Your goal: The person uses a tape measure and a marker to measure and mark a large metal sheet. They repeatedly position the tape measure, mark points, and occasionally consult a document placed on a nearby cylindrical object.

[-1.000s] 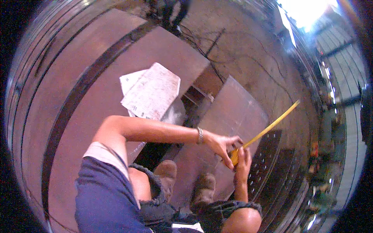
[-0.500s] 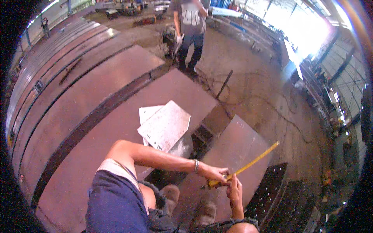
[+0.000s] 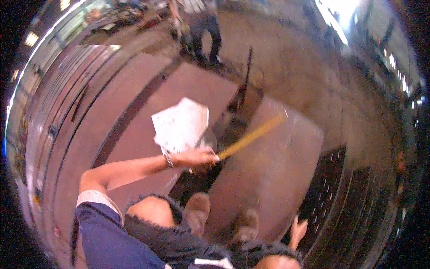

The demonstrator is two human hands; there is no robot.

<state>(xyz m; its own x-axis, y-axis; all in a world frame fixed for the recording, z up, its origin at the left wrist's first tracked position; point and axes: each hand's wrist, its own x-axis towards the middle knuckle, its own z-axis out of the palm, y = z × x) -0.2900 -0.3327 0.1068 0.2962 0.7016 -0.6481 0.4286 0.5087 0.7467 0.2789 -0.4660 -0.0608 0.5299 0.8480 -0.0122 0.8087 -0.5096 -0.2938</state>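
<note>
My left hand (image 3: 199, 158), with a bracelet at its wrist, is closed around a tape measure; its case is mostly hidden by the fingers. The yellow blade (image 3: 253, 136) sticks out to the upper right, over the smooth metal plate (image 3: 291, 134). My right hand (image 3: 298, 229) is low at the right, apart from the tape, near that plate's right edge. Its fingers look curled; blur hides what they may hold. Several white sheets (image 3: 181, 123) lie in a loose stack on the large reddish-brown plate (image 3: 206, 83), just beyond my left hand.
Long metal plates (image 3: 107, 89) lie side by side at the left, with dark gaps between them. Dark perforated metal strips (image 3: 327, 193) are at the right. A person (image 3: 206, 36) stands on the floor beyond the plates. A thin dark bar (image 3: 247, 74) is nearby.
My left hand has carried the tape measure left and away from me. My right hand has come off the tape and dropped toward the lower right. The view has shifted and is blurred.
</note>
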